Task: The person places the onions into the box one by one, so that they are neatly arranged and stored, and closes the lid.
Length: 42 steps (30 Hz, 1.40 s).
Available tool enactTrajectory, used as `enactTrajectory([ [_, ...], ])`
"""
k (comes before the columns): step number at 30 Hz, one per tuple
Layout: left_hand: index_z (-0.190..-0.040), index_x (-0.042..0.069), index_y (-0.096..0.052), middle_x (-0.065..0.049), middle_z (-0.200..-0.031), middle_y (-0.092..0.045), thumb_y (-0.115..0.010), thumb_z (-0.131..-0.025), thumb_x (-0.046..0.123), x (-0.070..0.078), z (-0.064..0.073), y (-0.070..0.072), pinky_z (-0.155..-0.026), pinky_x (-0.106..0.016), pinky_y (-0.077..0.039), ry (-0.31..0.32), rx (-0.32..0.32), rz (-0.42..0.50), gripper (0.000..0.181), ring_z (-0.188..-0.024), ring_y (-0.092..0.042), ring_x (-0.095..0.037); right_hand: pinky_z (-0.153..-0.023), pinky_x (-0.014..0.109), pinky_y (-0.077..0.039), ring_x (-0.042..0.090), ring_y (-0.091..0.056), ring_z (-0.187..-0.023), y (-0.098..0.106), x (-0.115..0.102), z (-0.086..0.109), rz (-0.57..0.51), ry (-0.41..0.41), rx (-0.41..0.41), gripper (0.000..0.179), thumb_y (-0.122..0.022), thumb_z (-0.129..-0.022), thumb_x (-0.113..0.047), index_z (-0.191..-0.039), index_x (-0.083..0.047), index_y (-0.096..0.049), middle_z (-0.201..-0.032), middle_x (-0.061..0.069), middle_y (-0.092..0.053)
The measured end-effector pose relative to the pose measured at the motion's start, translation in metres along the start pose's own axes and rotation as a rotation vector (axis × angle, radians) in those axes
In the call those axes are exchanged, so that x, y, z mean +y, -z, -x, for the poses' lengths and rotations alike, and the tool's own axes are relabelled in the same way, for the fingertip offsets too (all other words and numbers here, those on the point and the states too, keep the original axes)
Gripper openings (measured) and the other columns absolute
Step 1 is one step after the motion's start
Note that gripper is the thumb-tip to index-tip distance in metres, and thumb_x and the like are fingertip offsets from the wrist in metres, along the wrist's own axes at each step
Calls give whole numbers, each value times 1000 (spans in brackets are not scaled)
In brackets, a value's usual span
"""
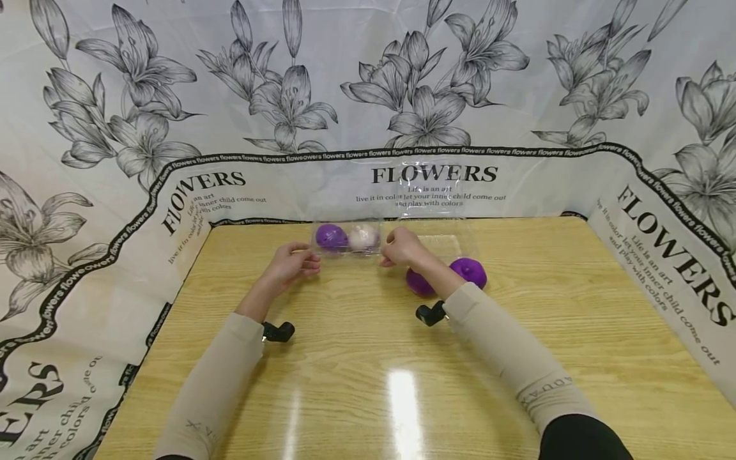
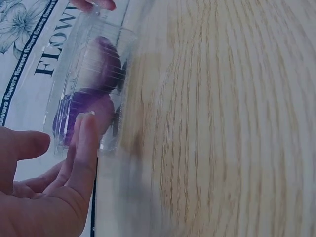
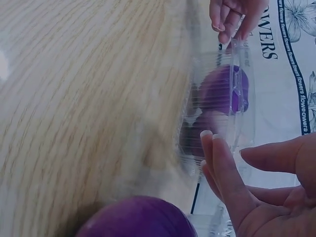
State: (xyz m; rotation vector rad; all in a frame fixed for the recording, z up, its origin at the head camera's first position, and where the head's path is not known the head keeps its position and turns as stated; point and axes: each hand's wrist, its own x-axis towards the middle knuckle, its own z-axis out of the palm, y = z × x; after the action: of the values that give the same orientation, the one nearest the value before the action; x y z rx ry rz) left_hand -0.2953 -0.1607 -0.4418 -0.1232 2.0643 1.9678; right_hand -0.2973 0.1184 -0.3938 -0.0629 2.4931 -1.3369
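A closed, ridged clear plastic clamshell box (image 1: 347,250) lies along the table's far edge. Inside are a purple round thing (image 1: 331,237) and a whitish one (image 1: 363,237); glare on the plastic blurs their kind. My left hand (image 1: 292,263) is at the box's left end, its fingers extended by the plastic and the thumb apart in the left wrist view. At the opposite end is my right hand (image 1: 401,247), fingers nearly straight beside the box and thumb spread, as the right wrist view shows. Whether either hand touches the plastic is hard to tell.
Right of the box stands another clear box (image 1: 460,239), its lid (image 1: 428,188) raised against the flower-printed cloth (image 1: 310,191). Two purple round things (image 1: 470,273) lie before it, one partly behind my right forearm. Black wrist devices (image 1: 280,331) jut from both sleeves above the wooden table (image 1: 356,358).
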Motion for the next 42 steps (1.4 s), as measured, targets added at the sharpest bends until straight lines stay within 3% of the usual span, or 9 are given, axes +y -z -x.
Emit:
enactTrajectory([
  [4, -153, -9, -32, -34, -135, -54, -45, -110, 13, 1, 6, 6, -94, -34, -62, -13, -7, -60, 50, -106, -67, -33, -91, 43, -63, 42, -72, -100, 7, -3, 8, 26, 27, -26, 51, -53, -100, 1, -144, 20, -37, -138, 38, -51],
  [8, -154, -8, -32, -35, -137, -52, -46, -110, 13, 4, 13, 11, -97, -38, -61, -40, 4, -104, 50, -101, -68, -29, -89, 44, -64, 42, -72, -99, 16, -5, 15, 30, 58, -44, 51, -55, -100, 0, -144, 18, -38, -130, 37, -58],
  [13, -153, -9, -32, -36, -137, -50, -46, -109, 9, 10, 23, 14, -100, -43, -60, -93, 29, -156, 50, -108, -65, -39, -84, 43, -66, 41, -73, -94, 28, -4, 22, 68, 108, -52, 47, -56, -100, -1, -141, 16, -43, -124, 36, -62],
  [21, -149, -9, -40, -29, -131, -53, -51, -108, 11, 19, 34, 11, -98, -41, -61, -186, 49, -276, 47, -113, -62, -44, -80, 37, -65, 41, -69, -103, 49, 5, 37, 235, 187, -12, 45, -61, -99, -10, -138, 10, -51, -119, 28, -67],
  [34, -148, -9, -42, -28, -130, -52, -57, -105, 11, 25, 38, -27, -99, -45, -60, -284, -52, -261, 49, -122, -57, -50, -98, 56, -57, 46, -65, -110, 86, 25, 66, 347, 308, 56, 38, -62, -99, -10, -130, 12, -57, -117, 29, -67],
  [42, -144, -11, -45, -27, -125, -56, -60, -102, 3, 26, 33, -63, -98, -46, -61, -307, -89, -212, 47, -119, -58, -51, -100, 58, -54, 46, -61, -114, 102, 39, 79, 335, 320, 69, 40, -64, -98, -10, -131, 12, -56, -122, 31, -63],
])
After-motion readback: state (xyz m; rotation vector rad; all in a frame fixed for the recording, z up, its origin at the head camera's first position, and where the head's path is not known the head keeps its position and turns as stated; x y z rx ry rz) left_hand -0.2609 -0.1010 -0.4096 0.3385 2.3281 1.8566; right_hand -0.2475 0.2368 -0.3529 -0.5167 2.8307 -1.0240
